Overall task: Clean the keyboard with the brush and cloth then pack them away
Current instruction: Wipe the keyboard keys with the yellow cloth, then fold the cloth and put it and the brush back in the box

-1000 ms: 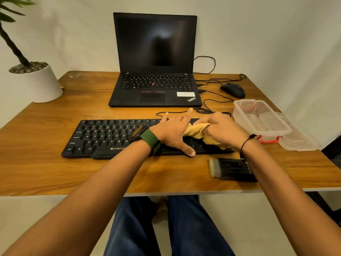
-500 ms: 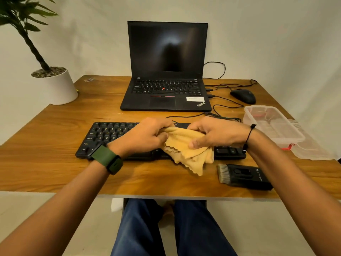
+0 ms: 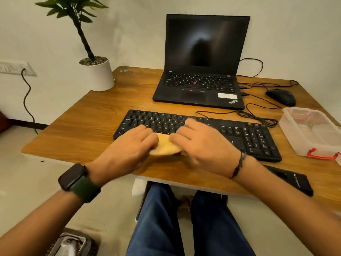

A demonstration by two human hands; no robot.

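Clear plastic box [image 3: 311,133], right of keyboard [image 3: 239,137], lid off.

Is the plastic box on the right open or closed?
Open: the plastic box has no lid on top, and its inside shows.

The table [image 3: 88,122] was glossy grained wood, and the keyboard [image 3: 239,137] at its centre was matt black plastic. The soft yellow cloth [image 3: 165,145] looked napped; at three o'clock, the container [image 3: 313,145] was clear smooth plastic.
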